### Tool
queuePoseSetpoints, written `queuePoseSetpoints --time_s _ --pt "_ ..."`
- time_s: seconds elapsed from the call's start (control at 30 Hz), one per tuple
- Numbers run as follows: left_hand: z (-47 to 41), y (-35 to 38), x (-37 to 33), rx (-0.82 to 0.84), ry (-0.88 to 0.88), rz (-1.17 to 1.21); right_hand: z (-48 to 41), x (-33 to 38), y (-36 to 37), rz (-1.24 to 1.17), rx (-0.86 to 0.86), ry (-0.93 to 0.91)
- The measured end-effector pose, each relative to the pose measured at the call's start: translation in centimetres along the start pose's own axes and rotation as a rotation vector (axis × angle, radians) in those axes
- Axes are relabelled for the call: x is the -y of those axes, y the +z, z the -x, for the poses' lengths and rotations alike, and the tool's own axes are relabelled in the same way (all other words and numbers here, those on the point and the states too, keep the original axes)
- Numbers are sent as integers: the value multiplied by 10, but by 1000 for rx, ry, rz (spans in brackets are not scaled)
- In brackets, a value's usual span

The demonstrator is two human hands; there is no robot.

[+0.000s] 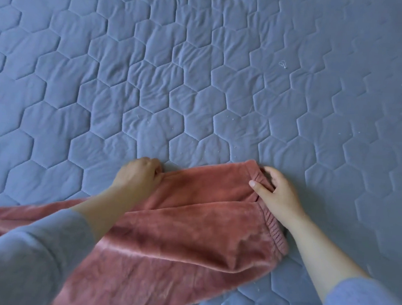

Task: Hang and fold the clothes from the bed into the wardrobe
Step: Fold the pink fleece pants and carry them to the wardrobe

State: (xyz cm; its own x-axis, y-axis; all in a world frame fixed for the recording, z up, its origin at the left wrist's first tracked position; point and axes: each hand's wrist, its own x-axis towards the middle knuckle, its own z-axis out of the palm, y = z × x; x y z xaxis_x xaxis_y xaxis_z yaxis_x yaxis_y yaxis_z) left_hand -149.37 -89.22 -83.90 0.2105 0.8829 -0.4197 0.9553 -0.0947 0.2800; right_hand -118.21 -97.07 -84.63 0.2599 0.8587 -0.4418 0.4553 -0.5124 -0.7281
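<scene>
Two hands on rust-pink fleece trousers (188, 224), lying flat at 6 o'clock on hexagon-quilted blue bedspread (202, 67). Left hand (139, 173): knuckles up, fingers curled, pinching garment's far edge, 11 o'clock. Right hand (276, 193): thumb and curled fingers gripping elastic waistband (274, 234) corner, 1 o'clock. Forearms bare.

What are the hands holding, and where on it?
Both hold the pink trousers: the right hand pinches the far corner of the elastic waistband, the left hand grips the far edge further along.
</scene>
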Motion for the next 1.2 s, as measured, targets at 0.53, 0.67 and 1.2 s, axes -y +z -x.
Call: queuePoseSetpoints --time_s 0.53,0.67,1.2 --pt "-49 22 -164 85 273 270 47 -40 -12 -514 -155 253" --pt "-35 31 -159 -32 263 209 49 -44 -8 -186 -220 279" --pt "40 24 -135 443 331 148 149 -40 -5 160 -87 -113"
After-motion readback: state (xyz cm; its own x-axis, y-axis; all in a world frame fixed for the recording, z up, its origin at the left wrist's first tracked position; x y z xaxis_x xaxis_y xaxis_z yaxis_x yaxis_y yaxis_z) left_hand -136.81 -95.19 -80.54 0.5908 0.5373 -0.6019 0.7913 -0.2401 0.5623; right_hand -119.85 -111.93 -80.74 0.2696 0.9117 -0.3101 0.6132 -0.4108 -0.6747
